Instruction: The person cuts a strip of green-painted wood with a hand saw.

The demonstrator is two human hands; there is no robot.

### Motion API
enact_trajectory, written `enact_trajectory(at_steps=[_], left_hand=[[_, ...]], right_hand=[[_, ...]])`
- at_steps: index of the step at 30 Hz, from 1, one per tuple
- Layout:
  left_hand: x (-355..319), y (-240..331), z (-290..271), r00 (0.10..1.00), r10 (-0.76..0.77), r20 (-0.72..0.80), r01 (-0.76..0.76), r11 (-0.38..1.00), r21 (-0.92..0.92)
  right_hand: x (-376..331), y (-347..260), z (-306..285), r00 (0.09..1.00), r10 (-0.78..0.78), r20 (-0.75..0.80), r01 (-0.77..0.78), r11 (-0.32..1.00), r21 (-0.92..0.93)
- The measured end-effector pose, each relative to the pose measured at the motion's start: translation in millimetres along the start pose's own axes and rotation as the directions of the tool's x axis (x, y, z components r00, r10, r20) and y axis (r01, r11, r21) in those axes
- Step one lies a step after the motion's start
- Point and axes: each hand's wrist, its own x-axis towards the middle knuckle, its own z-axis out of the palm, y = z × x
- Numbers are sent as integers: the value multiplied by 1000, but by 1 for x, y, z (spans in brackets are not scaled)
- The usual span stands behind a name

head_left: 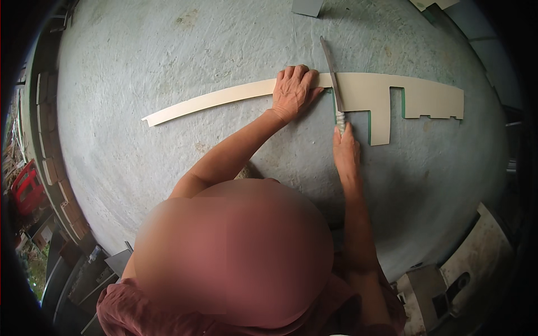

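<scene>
- Blurred at the bottom centre of the frame sits the person's own body in a reddish garment, nearest the lens, with both forearms reaching up from it.
- Grey concrete floor (168, 50) fills most of the frame and carries everything; a grey offcut (307, 7) lies at its top edge, well apart.
- Cream board strip (224, 97) runs in a long arc from middle left to upper right, its right part notched into tabs with green showing at the cut edges.
- Left hand (294, 89), at upper centre, lies flat with fingers spread on the strip, apparently pinning it so it cannot slide.
- Right hand (346, 148), just right of centre, is closed around the pale handle of a knife (332, 70).
- Its blade crosses the strip just beside the left hand's fingers, which sit close to the cutting line.
</scene>
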Motion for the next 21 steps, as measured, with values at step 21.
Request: enact_trajectory(at_steps=[21], left_hand=[[0,1,-1,1000,4,0,-4,1000,-22]], right_hand=[[-13,4,2,999,37,-25,-38,998,-46]])
